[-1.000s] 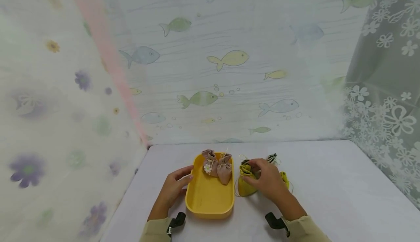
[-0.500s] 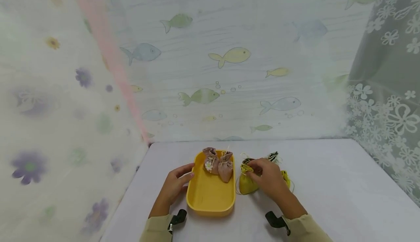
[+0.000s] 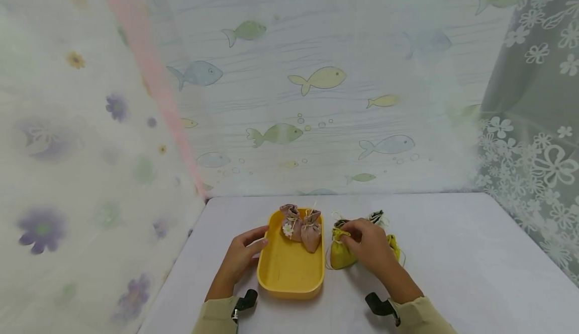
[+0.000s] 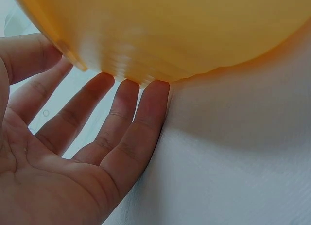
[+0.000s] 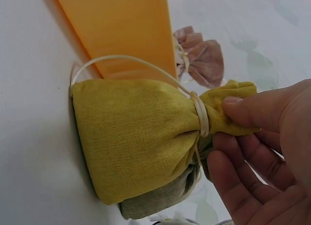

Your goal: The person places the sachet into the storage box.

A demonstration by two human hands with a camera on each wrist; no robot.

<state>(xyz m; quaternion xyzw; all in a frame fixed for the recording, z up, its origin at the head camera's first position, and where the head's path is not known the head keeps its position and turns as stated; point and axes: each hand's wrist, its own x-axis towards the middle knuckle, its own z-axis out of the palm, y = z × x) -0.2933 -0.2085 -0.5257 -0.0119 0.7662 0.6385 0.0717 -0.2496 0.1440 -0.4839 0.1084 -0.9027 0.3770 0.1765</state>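
The right hand (image 3: 371, 248) pinches a mustard pouch (image 5: 136, 137) by its neck, body below the fingers; the left hand (image 3: 239, 254), fingers nearly straight, touches the yellow tray (image 3: 290, 294); cloth could slip from so small a hold, or the loose cord (image 5: 116, 57) snag.

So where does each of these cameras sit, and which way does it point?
Head: worn on the head, facing forward and down at the yellow tray; the left hand, right hand and both sleeves show.
Left wrist: worn on the left wrist, facing past palm and fingers to the tray's side; only the left hand shows.
Right wrist: worn on the right wrist, facing the mustard bag pinched at its neck; part of the right hand shows.
Shared: head and right wrist both show the tray and mustard bag.
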